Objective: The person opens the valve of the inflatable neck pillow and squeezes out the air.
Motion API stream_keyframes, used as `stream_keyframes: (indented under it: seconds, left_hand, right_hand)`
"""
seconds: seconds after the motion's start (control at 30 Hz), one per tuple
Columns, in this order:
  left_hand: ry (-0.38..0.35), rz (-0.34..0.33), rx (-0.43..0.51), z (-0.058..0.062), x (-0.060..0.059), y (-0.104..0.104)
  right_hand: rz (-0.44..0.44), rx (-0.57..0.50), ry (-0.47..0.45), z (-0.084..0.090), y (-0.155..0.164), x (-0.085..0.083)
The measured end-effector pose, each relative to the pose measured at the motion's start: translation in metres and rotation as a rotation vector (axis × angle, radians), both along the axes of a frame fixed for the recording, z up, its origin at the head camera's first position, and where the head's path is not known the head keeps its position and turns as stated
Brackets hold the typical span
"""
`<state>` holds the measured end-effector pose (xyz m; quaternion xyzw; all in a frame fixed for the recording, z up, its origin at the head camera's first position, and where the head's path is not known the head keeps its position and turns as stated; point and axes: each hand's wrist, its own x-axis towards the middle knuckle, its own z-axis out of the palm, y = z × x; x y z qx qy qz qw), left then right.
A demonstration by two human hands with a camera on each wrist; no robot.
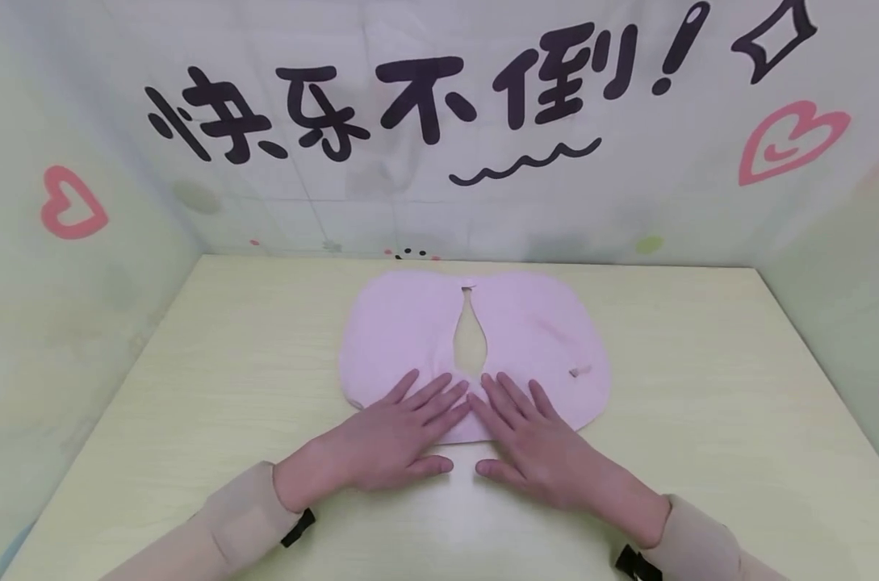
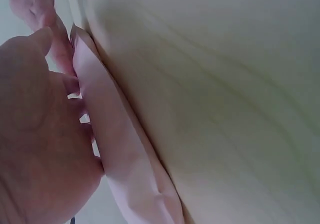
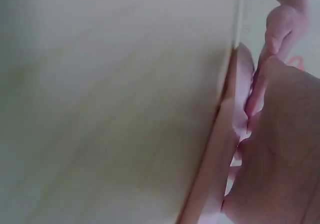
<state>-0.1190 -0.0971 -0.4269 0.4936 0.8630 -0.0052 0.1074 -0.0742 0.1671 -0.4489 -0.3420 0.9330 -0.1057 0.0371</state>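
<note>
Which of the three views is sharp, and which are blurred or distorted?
Head view: evenly lit and sharp on the pink bib and both hands, walls bowed by the wide lens. Left wrist view: left hand blurred, too close. Right wrist view: right hand equally soft.

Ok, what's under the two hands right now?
Both the left hand and right hand lie flat, fingers straight, on the near edge of the pink bib; thumbs and palms rest on the pale table. The bib's part beneath the fingers is hidden.
</note>
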Motion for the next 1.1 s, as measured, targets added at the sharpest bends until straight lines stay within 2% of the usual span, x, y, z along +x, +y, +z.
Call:
stream_keyframes:
  seconds: [0.17,0.4,0.63,0.77,0.87,0.97,1.03,1.1]
  left_hand:
    - [-0.023,0.053,-0.001,-0.006,-0.006,-0.004]
    - [-0.076,0.079,-0.024,-0.01,-0.011,-0.004]
    - [-0.104,0.087,-0.035,-0.011,-0.013,-0.003]
    - [-0.137,0.106,-0.036,-0.005,-0.017,-0.004]
    - [-0.121,0.119,0.016,0.005,-0.026,-0.005]
    - [-0.058,0.144,0.114,0.013,-0.044,-0.005]
    - [-0.004,0.182,0.174,0.015,-0.058,-0.004]
    - [0.032,0.235,0.216,0.011,-0.073,-0.004]
  right_hand:
    - [-0.036,0.046,-0.019,-0.006,-0.004,-0.004]
    - [-0.054,0.089,-0.074,-0.005,-0.005,-0.009]
    - [-0.053,0.092,-0.087,-0.005,-0.006,-0.01]
    - [-0.052,0.044,-0.116,-0.001,-0.005,-0.012]
    - [-0.041,0.006,-0.066,0.006,-0.003,-0.017]
    - [-0.059,-0.019,0.013,0.013,0.003,-0.029]
    - [-0.103,-0.04,0.042,0.017,0.006,-0.042]
    - [-0.157,-0.048,0.06,0.019,0.01,-0.057]
